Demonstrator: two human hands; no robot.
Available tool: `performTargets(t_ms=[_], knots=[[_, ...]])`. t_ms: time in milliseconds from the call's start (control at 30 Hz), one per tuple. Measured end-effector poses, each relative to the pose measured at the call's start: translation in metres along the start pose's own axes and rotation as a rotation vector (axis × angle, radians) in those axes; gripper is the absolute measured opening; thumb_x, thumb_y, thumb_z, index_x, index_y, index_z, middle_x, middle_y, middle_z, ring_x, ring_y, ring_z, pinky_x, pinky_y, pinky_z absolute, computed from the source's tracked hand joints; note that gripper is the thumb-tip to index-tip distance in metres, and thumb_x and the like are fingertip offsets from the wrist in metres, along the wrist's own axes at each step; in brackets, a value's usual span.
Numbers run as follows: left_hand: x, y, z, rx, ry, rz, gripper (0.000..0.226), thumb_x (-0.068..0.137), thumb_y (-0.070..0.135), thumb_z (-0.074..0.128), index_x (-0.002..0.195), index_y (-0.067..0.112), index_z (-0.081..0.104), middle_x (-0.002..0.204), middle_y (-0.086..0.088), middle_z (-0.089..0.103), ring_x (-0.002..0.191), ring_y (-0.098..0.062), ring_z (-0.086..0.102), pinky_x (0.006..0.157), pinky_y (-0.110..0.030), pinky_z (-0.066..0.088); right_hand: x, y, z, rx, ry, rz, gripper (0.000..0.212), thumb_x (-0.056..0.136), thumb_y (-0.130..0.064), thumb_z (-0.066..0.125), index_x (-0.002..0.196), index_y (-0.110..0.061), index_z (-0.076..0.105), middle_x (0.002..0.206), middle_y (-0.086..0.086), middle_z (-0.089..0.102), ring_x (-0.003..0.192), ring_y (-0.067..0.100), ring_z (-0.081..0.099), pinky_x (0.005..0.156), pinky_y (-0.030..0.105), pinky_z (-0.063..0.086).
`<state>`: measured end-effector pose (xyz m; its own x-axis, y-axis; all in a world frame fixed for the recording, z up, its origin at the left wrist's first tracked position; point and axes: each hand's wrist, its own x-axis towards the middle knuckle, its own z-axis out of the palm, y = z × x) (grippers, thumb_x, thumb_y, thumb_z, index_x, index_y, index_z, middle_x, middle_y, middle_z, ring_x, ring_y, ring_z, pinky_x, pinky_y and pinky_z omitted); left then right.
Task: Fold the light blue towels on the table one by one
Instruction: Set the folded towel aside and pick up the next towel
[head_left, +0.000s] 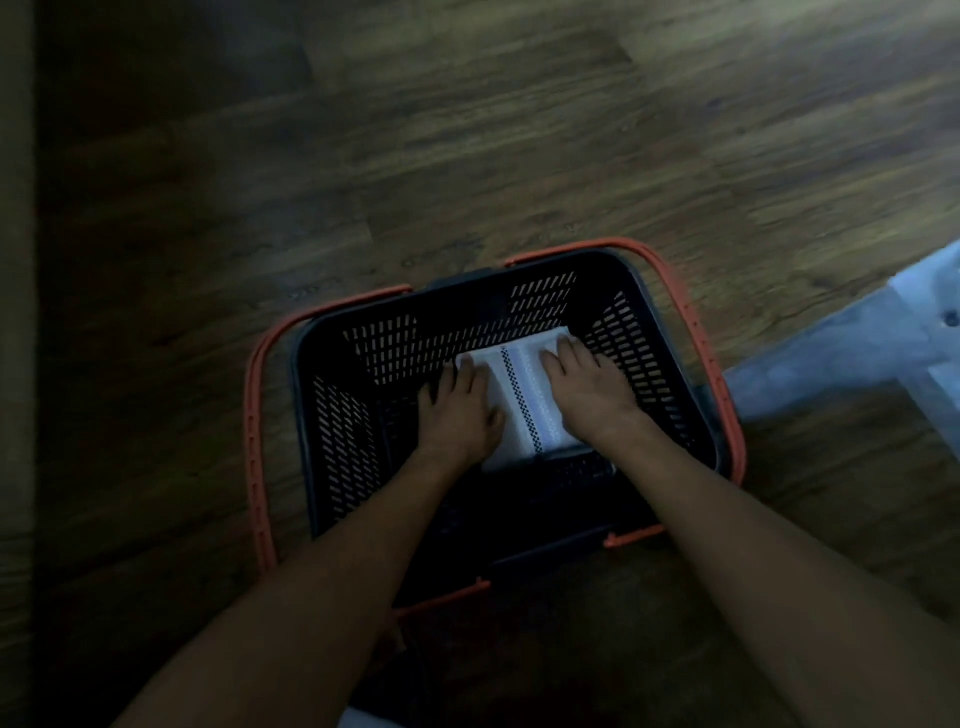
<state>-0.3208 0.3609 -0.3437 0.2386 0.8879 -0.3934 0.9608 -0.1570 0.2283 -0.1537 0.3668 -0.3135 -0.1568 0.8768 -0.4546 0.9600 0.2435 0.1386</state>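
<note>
A folded light blue towel with a dark dotted stripe lies on the bottom of a black slotted basket with orange handles, standing on the wooden floor. My left hand lies flat on the towel's left side, fingers straight and pointing away from me. My right hand lies flat on its right side in the same way. Both hands cover the towel's outer edges, so only its middle strip shows.
The basket's orange handles hang down outside its rim on both sides. A pale table leg or frame stands at the right edge. Dark wood floor surrounds the basket.
</note>
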Motion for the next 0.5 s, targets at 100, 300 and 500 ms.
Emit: performTargets(t_ms=[100,300,500], knots=[[-0.015,0.011,-0.040,0.051,0.095,0.028,0.056,0.093,0.040,0.041,0.142,0.015,0.032,0.153,-0.008,0.027,0.139,-0.026,0.024,0.109,-0.044,0.023,-0.031,0.005,-0.031,0.154,0.051,0.051,0.061,0.088,-0.013,0.050,0.144,-0.010,0.025,0.143,0.016,0.034,0.128,0.032,0.038,0.094,0.040,0.041],[-0.070,0.044,-0.161,0.058,0.271,0.245,0.037,0.094,0.040,0.042,0.119,0.016,0.053,0.119,-0.005,0.056,0.109,-0.028,0.055,0.085,-0.038,0.042,-0.126,0.031,-0.131,0.301,0.259,0.124,0.027,0.086,-0.025,0.053,0.110,-0.016,0.051,0.112,0.008,0.060,0.104,0.031,0.059,0.072,0.037,0.045],[-0.160,0.116,-0.266,-0.004,0.378,0.477,0.030,0.092,0.040,0.044,0.110,0.018,0.055,0.114,-0.003,0.062,0.103,-0.028,0.060,0.076,-0.035,0.049,-0.264,0.056,-0.222,0.288,0.371,0.281,0.033,0.088,-0.037,0.053,0.118,-0.023,0.053,0.115,0.003,0.062,0.108,0.029,0.060,0.082,0.037,0.045]])
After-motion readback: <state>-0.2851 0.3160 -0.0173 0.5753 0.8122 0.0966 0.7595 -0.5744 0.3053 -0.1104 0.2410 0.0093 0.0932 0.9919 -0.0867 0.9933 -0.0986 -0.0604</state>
